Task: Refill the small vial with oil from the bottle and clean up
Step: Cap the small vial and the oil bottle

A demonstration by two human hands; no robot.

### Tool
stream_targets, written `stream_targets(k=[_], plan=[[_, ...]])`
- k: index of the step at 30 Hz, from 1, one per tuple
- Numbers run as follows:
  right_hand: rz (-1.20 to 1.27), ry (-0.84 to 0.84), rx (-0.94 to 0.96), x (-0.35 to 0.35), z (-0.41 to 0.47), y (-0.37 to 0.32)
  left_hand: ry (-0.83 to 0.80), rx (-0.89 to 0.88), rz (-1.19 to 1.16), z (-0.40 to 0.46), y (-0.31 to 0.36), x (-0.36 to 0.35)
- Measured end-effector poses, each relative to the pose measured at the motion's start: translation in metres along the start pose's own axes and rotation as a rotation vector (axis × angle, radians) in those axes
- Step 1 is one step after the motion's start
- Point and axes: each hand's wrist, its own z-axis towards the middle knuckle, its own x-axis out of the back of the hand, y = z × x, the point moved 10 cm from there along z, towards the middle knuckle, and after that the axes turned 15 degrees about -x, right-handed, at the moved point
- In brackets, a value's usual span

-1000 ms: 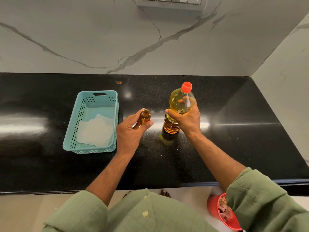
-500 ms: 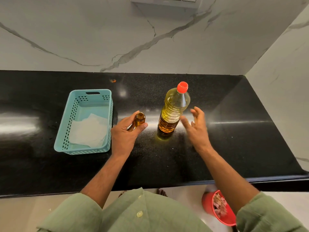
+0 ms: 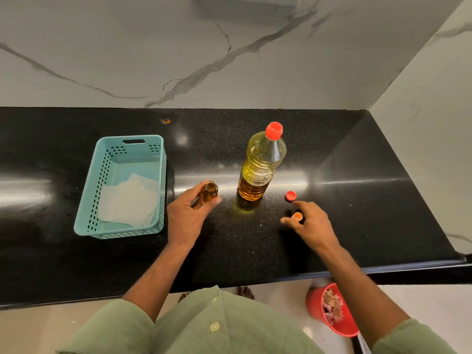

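Note:
My left hand [image 3: 189, 215] holds the small amber vial [image 3: 210, 192] upright just above the black counter [image 3: 357, 200], its mouth uncapped. The oil bottle [image 3: 260, 164] stands on the counter to the right of the vial, red cap on, with neither hand touching it. A loose red cap [image 3: 290, 195] lies to the right of the bottle's base. My right hand [image 3: 311, 226] rests low on the counter. Its thumb and forefinger are spread on either side of a small orange cap [image 3: 297, 215], and they do not look pinched on it.
A teal plastic basket [image 3: 84, 215] with white tissue sheets [image 3: 130, 200] in it sits at the left. Marble walls close off the back and right of the counter. A red bin [image 3: 316, 307] stands on the floor below the counter's front edge.
My right hand let go of the oil bottle and moved down and to the right, to the small orange cap. My left hand kept hold of the vial.

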Motion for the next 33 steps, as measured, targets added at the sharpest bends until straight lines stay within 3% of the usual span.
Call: stream_targets(k=[8,12,17,21,27,31,33], plan=[[-0.161,0.011,0.091,-0.020,-0.005,-0.022,-0.032,0.045,0.071,-0.007,-0.017,0.003],[0.072,0.006,0.154,-0.020,-0.025,-0.052,-0.030,0.054,0.065,-0.008,-0.022,0.001],[0.570,-0.319,0.061,-0.038,-0.049,-0.096,-0.029,0.030,0.081,-0.007,-0.023,-0.002],[0.719,-0.367,0.167,-0.031,-0.058,-0.143,-0.041,0.022,0.046,-0.005,-0.026,-0.006],[1.051,-0.555,0.138,-0.035,-0.056,-0.184,-0.027,0.020,-0.053,-0.002,-0.021,-0.008],[1.068,-0.510,0.148,-0.034,-0.049,-0.195,-0.029,0.012,-0.052,0.002,-0.020,-0.007],[0.961,-0.390,0.222,-0.027,-0.045,-0.198,-0.022,0.021,-0.042,0.003,-0.022,-0.006]])
